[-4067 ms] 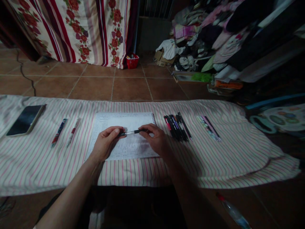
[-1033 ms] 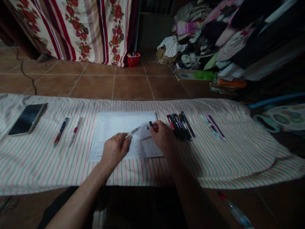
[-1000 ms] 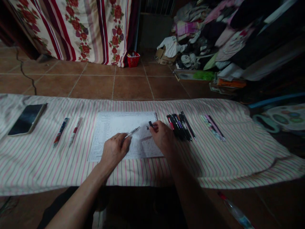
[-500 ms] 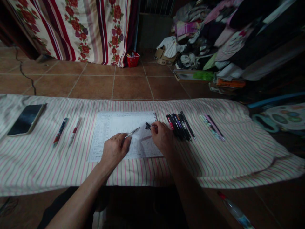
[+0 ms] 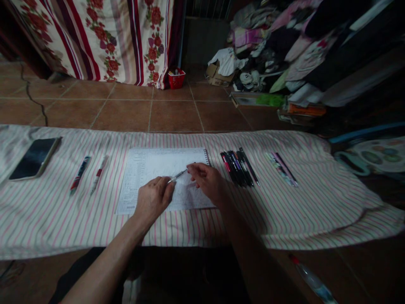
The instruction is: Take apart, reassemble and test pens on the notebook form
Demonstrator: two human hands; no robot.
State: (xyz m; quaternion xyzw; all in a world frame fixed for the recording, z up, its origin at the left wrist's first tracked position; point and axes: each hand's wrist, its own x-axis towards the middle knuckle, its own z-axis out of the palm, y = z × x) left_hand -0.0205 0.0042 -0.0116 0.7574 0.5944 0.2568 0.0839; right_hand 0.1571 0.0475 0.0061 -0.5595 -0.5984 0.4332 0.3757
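Both hands on one pen [image 5: 177, 175], low over the notebook [image 5: 148, 169].
Left hand [image 5: 153, 202] grips barrel as anchor; right hand [image 5: 207, 182] pinches far end.

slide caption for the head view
Left hand holds a clear pen, right hand at its tip, over a white spiral notebook

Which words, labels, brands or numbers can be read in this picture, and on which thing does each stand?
None can be read.
Notebook page: rows of small writing, too small and blurred.
Pen held by left hand and right hand: no legible marking.
Bunch of pens and patterned pen: too small.
Phone: dark screen, no text.
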